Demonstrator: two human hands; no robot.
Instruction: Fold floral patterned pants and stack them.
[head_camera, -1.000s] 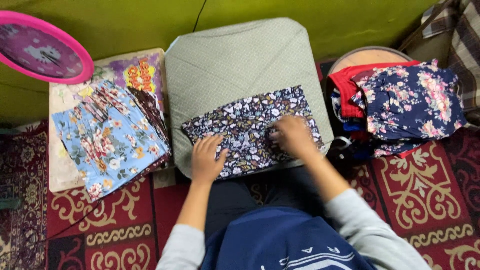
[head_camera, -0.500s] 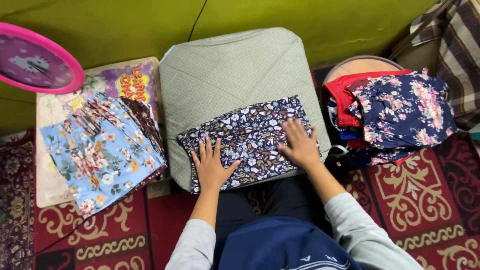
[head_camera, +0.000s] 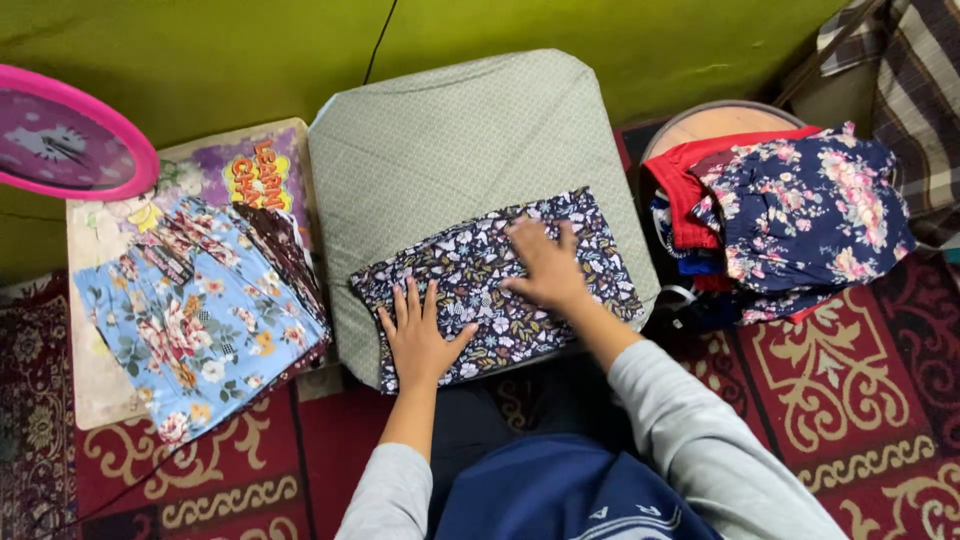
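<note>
- Left hand (head_camera: 418, 335): fingers spread flat, palm pressing the near left part of a dark flowered cloth (head_camera: 590, 240).
- Right hand (head_camera: 545, 268): fingers open and flat on the cloth's middle, holding nothing.
- The folded cloth lies on a grey cushion (head_camera: 450, 140).
- A blue flowered pile (head_camera: 190, 320) sits left; a heap of clothes (head_camera: 800, 215) sits right.

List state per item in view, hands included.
Dark floral cloth: folded, lying flat on the cushion.
Left hand: open, palm down on the cloth.
Right hand: open, flat on the cloth.
Grey-green cushion: flat, cloth on its near edge.
Light blue floral cloth: folded, topping a stack.
Navy floral garment: bunched, unfolded on a pile.
</note>
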